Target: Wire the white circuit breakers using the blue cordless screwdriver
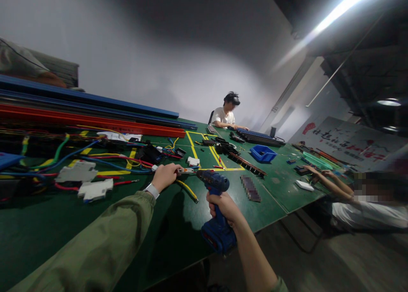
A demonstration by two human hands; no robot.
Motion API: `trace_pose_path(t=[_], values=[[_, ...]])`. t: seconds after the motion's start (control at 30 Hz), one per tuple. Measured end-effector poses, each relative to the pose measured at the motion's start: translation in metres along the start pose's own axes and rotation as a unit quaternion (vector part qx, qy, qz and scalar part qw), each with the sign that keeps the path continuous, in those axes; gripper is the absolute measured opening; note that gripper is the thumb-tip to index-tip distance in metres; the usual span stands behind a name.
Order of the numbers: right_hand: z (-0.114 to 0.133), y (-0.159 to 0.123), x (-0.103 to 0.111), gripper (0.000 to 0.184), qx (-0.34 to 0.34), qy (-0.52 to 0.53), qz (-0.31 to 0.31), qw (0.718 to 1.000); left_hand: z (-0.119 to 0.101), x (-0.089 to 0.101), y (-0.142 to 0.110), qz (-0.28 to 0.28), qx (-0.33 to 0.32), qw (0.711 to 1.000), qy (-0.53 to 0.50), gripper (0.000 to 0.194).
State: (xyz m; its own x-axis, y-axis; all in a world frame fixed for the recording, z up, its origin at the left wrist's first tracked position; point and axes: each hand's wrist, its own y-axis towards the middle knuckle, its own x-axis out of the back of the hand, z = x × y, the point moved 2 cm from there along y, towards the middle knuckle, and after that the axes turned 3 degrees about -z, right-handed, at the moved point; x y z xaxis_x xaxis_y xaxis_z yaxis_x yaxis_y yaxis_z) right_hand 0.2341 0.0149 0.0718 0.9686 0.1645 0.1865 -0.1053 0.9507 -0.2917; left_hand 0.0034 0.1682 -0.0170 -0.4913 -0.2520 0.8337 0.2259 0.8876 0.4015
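My right hand is wrapped round the grip of a blue cordless drill, whose nose points left at a small white and orange part. My left hand is closed on that part and holds it just above the green table. A yellow wire runs from the part down across the table. My left arm wears an olive sleeve and a watch strap.
White breaker modules and tangled coloured wires lie to the left. Long red and blue rails run along the back. A blue bin sits further on. One person sits at the far end; another person's arms reach in from the right.
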Motion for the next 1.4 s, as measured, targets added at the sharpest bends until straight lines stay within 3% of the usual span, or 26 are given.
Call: trace_pose_path(t=[1.4], values=[[0.0047, -0.002, -0.0021, 0.013, -0.013, -0.015, -0.001, 1.0, -0.0023, 0.0026, -0.0003, 0.016, 0.014, 1.0, -0.001, 0.039]])
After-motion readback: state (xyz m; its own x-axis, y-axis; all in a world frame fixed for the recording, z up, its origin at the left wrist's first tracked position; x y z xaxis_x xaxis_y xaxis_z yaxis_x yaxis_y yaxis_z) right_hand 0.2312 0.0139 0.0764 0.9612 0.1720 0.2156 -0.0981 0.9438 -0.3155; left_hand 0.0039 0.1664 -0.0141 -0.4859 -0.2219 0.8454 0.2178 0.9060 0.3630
